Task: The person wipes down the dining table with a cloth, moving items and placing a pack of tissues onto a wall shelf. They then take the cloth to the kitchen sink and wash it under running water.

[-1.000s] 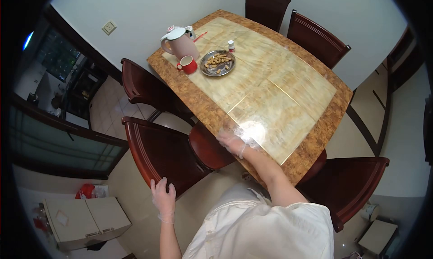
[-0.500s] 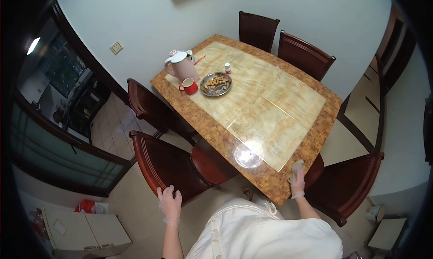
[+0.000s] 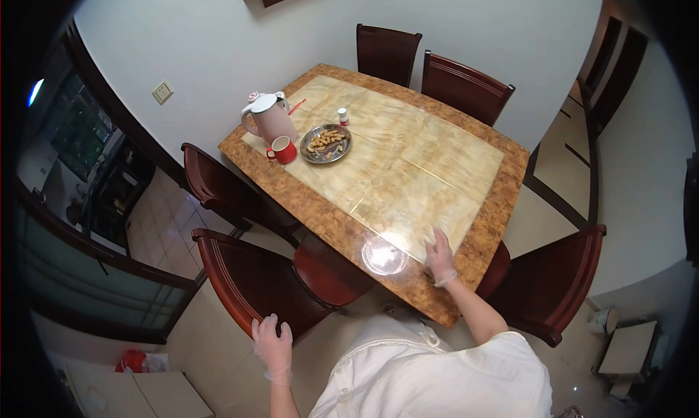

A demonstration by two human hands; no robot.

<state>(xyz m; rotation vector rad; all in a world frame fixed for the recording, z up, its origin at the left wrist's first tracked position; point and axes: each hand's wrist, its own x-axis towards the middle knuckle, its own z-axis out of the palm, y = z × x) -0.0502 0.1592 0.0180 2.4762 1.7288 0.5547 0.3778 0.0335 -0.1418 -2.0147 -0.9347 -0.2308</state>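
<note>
My right hand point(image 3: 440, 259), in a clear glove, lies on the near right part of the marble-patterned table point(image 3: 331, 213). A pale cloth shows only faintly at its palm, mostly hidden beneath the hand. My left hand point(image 3: 274, 351), also gloved, has its fingers apart beside the top edge of the near left chair point(image 3: 247, 287) and holds nothing. Toward the table's far left stand a pink kettle point(image 3: 273, 121), a red mug point(image 3: 282, 150), a metal plate point(image 3: 312, 156) with peanuts point(image 3: 326, 141), and a small white bottle point(image 3: 343, 116).
Dark wooden chairs surround the table, one at the near right point(image 3: 553, 283) and others along the far side point(image 3: 466, 87). A low cabinet point(image 3: 138, 396) with a red bag point(image 3: 131, 360) stands at the lower left. A small stool-like item point(image 3: 628, 347) is at the lower right.
My right hand moved from the near edge to the right corner with the cloth, then back inward onto the tabletop. My left hand stays by the chair. The view has shifted.
</note>
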